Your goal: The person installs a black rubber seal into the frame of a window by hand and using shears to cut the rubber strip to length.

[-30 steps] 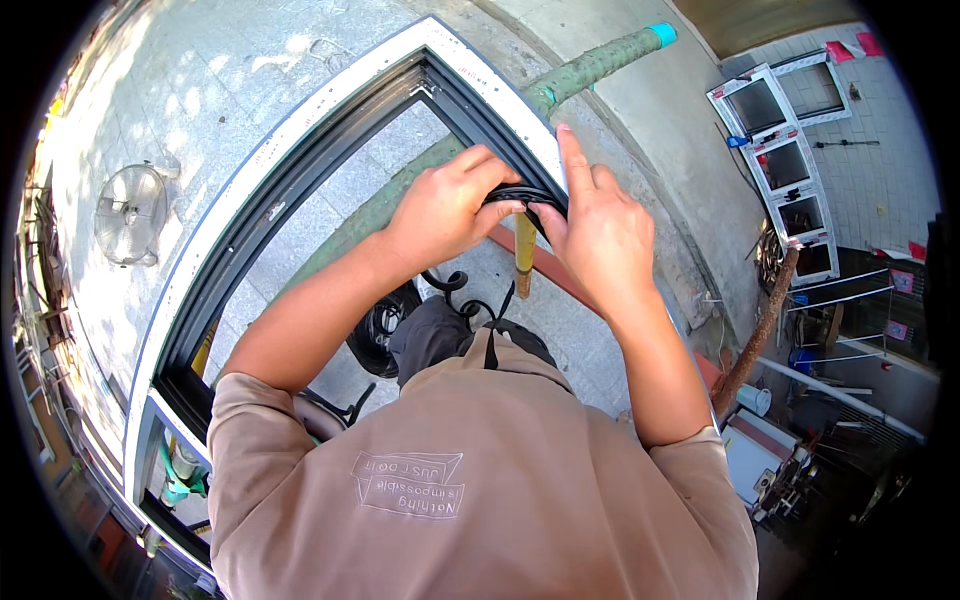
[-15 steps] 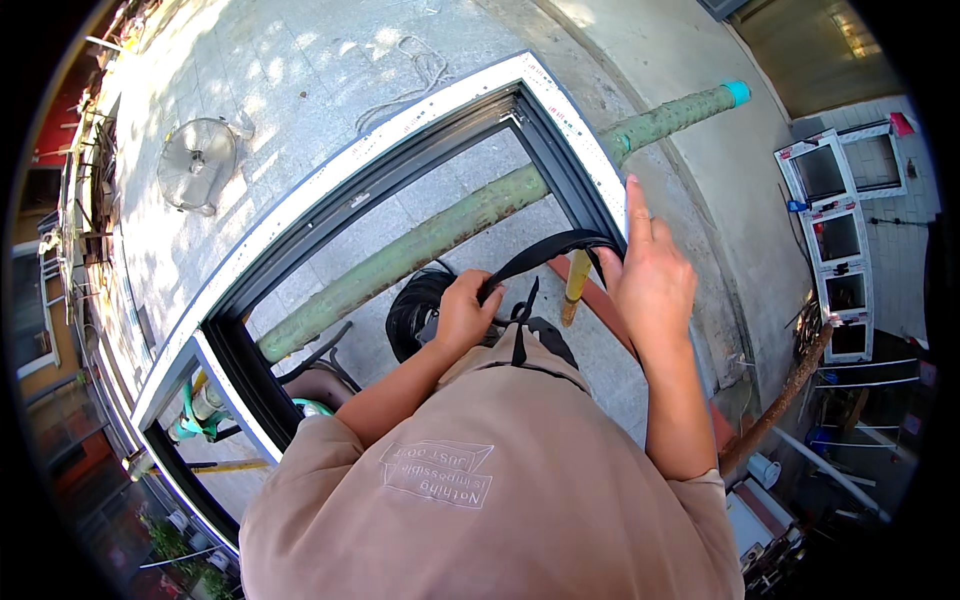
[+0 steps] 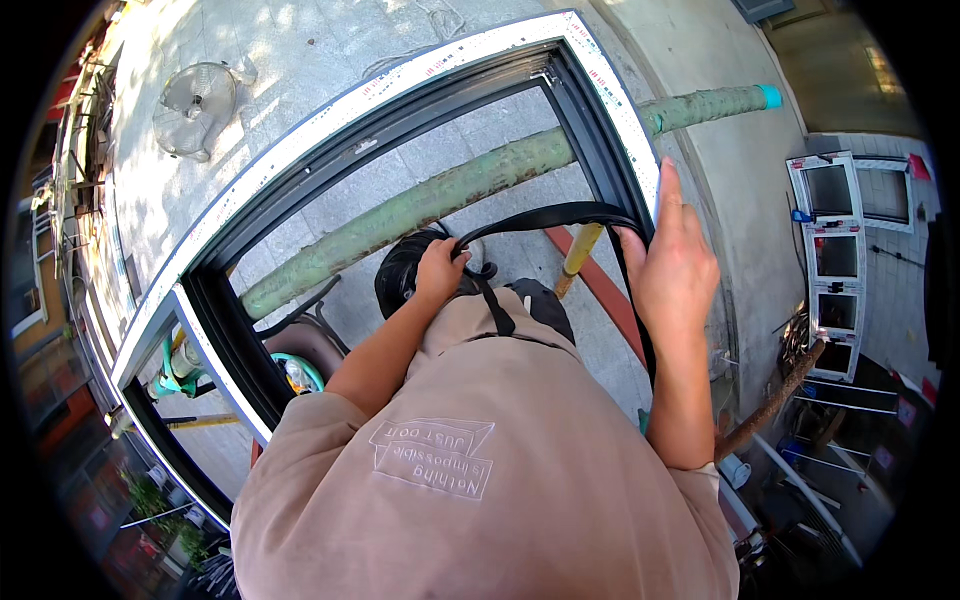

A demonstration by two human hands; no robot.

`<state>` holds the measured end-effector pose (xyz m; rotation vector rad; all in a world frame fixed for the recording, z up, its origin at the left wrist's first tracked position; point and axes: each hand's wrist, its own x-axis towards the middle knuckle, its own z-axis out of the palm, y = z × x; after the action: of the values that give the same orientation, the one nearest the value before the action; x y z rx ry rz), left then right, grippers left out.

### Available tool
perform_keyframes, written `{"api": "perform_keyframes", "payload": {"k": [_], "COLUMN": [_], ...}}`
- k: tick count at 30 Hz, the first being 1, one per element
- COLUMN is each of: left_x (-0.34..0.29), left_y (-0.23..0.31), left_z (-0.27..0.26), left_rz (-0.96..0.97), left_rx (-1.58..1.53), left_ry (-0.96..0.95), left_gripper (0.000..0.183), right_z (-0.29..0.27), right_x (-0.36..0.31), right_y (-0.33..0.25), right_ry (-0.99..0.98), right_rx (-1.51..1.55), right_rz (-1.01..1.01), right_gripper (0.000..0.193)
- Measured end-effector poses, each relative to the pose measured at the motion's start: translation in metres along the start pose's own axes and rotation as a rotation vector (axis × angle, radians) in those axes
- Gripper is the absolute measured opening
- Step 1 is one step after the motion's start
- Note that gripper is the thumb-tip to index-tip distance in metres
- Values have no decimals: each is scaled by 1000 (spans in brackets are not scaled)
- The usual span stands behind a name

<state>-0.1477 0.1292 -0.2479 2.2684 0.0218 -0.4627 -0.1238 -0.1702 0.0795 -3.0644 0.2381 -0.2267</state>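
Note:
A large window frame (image 3: 433,68), dark inside with white printed film on its faces, lies in front of me. A flat black rubber strip (image 3: 560,213) arches from my left hand to the frame's right side. My left hand (image 3: 438,272) pinches this strip near my waist, inside the frame opening. My right hand (image 3: 680,268) grips the right side, its thumb inside by the strip and its fingers along the outer edge. More of the strip seems to lie in a black coil (image 3: 395,280) below my left hand.
A green pole (image 3: 440,195) passes beneath the frame, near a yellow pole (image 3: 580,250) and a reddish-brown bar (image 3: 618,305). A fan (image 3: 195,108) stands at far left. White-framed window units (image 3: 835,255) lean at right; a chair (image 3: 308,345) sits below the frame.
My left hand has drawn back to the left and slightly up, and the strip stretches longer and flatter. The right hand stays on the frame's right side as the whole view shifts.

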Motion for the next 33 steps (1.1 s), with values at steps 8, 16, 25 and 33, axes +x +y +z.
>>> {"api": "perform_keyframes", "payload": {"k": [8,16,25,33], "left_x": [5,-17,7,118], "left_y": [47,166,261,362], "left_z": [-47,-130,-288,-355], "left_rz": [-161,443,698,491], "left_rx": [-506,-137,-256,-869], "left_ry": [-673,-1002,-706,-523], "left_gripper": [29,27,55,47], "right_z": [-1,1,0,3], "right_x": [-1,-1,-1,1], "right_y": [0,3,2,0], "right_ry": [-34,-10,18,46], "right_rx": [51,51,43,29], "right_rz": [35,13,1,-16], "right_gripper": [105,104,101,99]}}
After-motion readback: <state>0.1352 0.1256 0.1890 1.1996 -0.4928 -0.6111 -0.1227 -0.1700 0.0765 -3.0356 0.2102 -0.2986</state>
